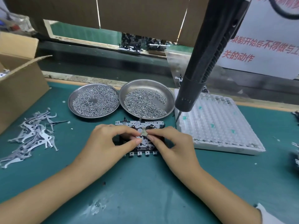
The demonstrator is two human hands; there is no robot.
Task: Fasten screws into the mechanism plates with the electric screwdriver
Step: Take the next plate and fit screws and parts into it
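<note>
While the electric screwdriver (pixel 208 50) hung untouched above and to the right of the hands, its bit pointing down past the rim of the nearer dish, both hands worked over the mechanism plate (pixel 140 138) lying flat on the green mat (pixel 145 191). The left hand (pixel 106 143) had its thumb and forefinger curled onto the plate's middle, pinching at it, the other fingers tucked under. The right hand (pixel 174 146) pinched a small metal piece (pixel 144 133) between thumb and forefinger, holding it right against the plate where the two hands met; I could not tell whether the piece was seated or only touching.

Just beyond the hands sat two round steel dishes side by side, the left dish (pixel 93 101) and the right dish (pixel 146 98), each heaped with small screws. To the right of the right hand lay a white foam tray (pixel 216 125), tilted slightly. Left of the left hand a pile of thin stamped metal levers (pixel 32 135) was scattered on the mat, and beyond that stood an open cardboard box (pixel 21 88).
</note>
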